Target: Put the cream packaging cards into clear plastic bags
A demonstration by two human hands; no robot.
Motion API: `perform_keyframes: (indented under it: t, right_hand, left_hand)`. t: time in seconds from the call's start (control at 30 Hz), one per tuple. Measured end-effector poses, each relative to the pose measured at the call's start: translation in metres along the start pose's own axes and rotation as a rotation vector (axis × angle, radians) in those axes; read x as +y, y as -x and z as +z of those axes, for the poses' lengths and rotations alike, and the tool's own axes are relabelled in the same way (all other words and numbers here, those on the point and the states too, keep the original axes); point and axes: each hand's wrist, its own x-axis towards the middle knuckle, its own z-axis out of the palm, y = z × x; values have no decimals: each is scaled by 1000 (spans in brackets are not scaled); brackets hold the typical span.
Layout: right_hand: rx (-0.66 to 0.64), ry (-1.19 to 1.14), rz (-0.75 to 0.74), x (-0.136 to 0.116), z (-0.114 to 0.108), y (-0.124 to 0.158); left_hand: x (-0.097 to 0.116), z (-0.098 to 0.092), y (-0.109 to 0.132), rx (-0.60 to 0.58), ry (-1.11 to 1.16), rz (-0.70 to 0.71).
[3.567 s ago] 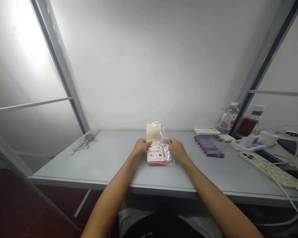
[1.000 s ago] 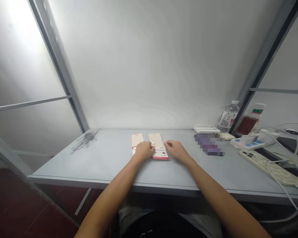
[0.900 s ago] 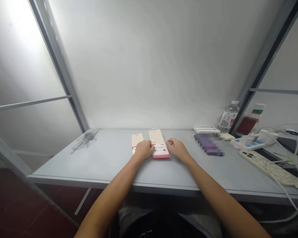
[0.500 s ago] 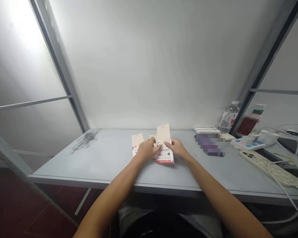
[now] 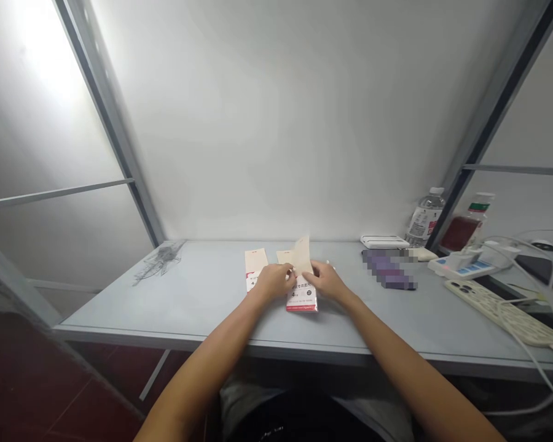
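Between my two hands is a flat ruler-set packet (image 5: 301, 299) with a cream upper part, a white printed lower part and a red bottom edge. Its upper part is bent and tilts upward. My left hand (image 5: 275, 280) pinches the packet's left side near the middle. On the right side, my right hand (image 5: 327, 280) grips it with the thumb on the front. A second similar packet (image 5: 255, 261) lies flat to the left, partly under my left hand. Behind the held one, a third packet (image 5: 283, 256) shows only its top.
Dark scribbled marks (image 5: 161, 261) spread over the table's (image 5: 188, 307) left side. At right are a white flat box (image 5: 384, 242), a blurred purple item (image 5: 389, 270), a water bottle (image 5: 426, 218), a red-drink bottle (image 5: 467, 224), a power strip (image 5: 463, 266), a phone (image 5: 502, 310) and loose cables.
The held packet has shifted slightly left and toward me, and its upper part has become bent. My left fingers have moved in closer to its middle.
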Motion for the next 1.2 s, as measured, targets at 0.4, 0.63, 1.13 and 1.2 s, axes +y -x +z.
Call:
perform_keyframes:
  t: [0.4,0.63,1.13,1.2]
  right_hand:
    - [1,-55,31,-1,-1,1]
    - [-5,-58,44,1,0,0]
    - [-49,-140,62,-3,3,2]
    - [-45,-153,49,-2,5,2]
  left_hand:
    - [-1,-8,0,-158,-44,118]
    - [-1,-9,0,-194,-59,111]
    - [5,-5,0,-96,44,-82]
    - [4,-3,0,-73,71,-107]
